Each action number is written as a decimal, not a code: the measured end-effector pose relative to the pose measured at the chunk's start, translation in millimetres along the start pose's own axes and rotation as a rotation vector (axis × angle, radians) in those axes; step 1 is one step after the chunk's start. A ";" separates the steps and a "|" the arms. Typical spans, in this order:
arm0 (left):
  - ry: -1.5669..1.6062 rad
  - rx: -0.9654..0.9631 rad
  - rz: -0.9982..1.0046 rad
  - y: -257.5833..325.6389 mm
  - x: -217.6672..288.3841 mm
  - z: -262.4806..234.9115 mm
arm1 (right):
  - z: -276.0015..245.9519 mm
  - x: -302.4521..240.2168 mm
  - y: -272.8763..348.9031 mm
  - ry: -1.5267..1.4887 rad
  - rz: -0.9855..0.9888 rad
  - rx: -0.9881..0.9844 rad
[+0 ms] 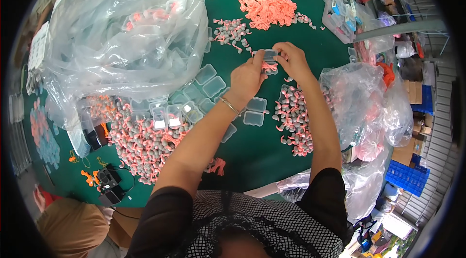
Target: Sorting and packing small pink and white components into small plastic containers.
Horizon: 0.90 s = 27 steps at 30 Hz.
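Observation:
My left hand [246,77] grips a small clear plastic box [271,54] with a hinged lid, holding it over the green table. Pink cord shows inside the box. The fingers of my right hand [292,61] pinch the box at the lid's right edge. How far the lid is closed cannot be made out. Beyond my hands lies a heap of pink cord bundles [268,8]. Small grey pieces with pink tips form one pile [230,31] by the cords and another pile [294,122] beside my right forearm. An open clear box [254,111] lies between my forearms.
A large clear plastic bag [141,39] covers the table's far left. Near my left forearm are a big heap of grey-and-pink pieces [145,144] and several open clear boxes [194,94]. More plastic bags [357,102] crowd the right edge. A black device [110,182] sits at the near left.

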<state>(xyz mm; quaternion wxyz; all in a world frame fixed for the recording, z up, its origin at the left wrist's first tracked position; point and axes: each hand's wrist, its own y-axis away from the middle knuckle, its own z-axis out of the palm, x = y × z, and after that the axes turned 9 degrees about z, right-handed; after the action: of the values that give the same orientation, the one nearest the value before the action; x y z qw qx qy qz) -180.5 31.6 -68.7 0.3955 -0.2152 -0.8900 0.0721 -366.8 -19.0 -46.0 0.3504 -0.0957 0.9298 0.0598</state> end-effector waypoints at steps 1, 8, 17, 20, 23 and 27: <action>0.014 -0.008 -0.034 -1.2 2.2 -2.7 | 0.4 1.0 4.5 0.003 -0.047 0.043; -0.049 -0.053 0.088 -1.0 -9.2 -1.7 | 5.0 -16.8 30.7 0.056 -0.342 0.111; 0.085 0.029 0.179 4.8 -6.8 -33.0 | 5.1 -39.8 39.2 -0.128 -0.028 -0.120; 0.073 0.026 0.200 8.6 6.3 -66.9 | -0.7 -51.3 32.5 -0.067 -0.090 -0.187; -0.056 0.246 0.208 4.4 22.7 -119.5 | -0.1 -45.0 13.4 -0.565 -0.026 -0.207; -0.543 0.414 0.098 -12.5 -12.1 -201.6 | 17.4 -16.8 -8.4 -0.275 0.109 0.069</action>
<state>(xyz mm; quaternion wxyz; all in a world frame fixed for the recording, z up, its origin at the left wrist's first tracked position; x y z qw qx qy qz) -29.2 6.5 63.3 0.1754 -0.1458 -0.9179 0.3248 -341.5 -21.8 -48.3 0.4739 -0.0240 0.8782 0.0592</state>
